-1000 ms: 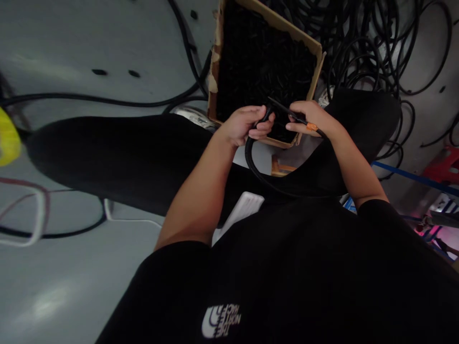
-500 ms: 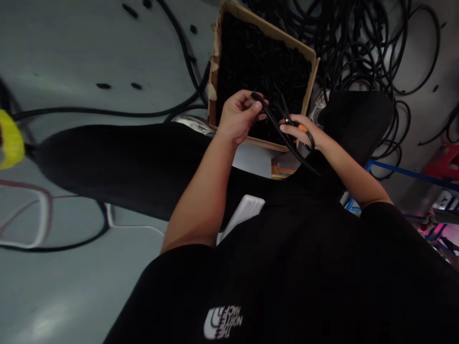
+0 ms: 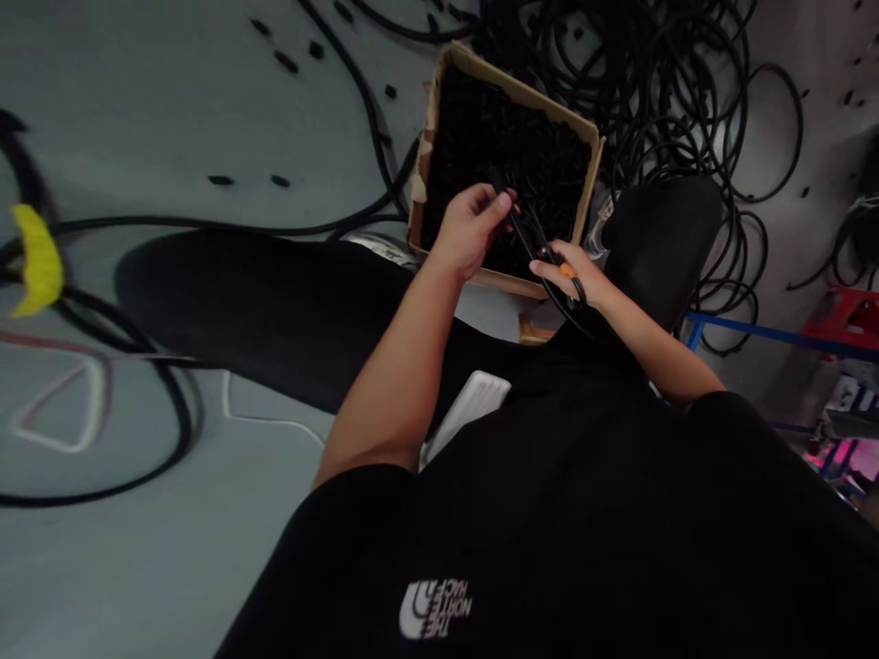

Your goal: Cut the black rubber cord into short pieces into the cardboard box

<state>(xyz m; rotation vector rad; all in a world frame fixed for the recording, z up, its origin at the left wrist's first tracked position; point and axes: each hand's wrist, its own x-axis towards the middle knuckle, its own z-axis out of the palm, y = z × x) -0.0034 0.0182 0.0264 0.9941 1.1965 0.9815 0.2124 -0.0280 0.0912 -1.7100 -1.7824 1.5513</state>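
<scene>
The tube (image 3: 527, 243) is in front of the near side of the box, its upper end at the left hand (image 3: 472, 229) and its lower part slanting down past the right hand (image 3: 589, 277) toward the lap. A second ago it curved in a wide loop beneath the left hand; now it runs nearly straight, much as it did half a second ago. The left thumb and fingers pinch it near the end. The right fingers are bent around the orange-marked handles of the scissors (image 3: 568, 270), though part of that grip is hidden; the scissors now lie closer alongside the tube than half a second ago, and I cannot tell whether the blades touch it. Behind both hands, the cardboard box (image 3: 512, 282) has a torn left edge and holds a dense heap of short black pieces (image 3: 532, 124), too dark to tell apart singly. Similar offcuts (image 3: 221, 180) lie scattered on the floor (image 3: 165, 128) to its left, more of them showing at the top than before. Right of the box is a tangle of coiled hose (image 3: 659, 110). A white block (image 3: 473, 403) rests at the lap, and a red stool (image 3: 844, 316) stands at the far right.
</scene>
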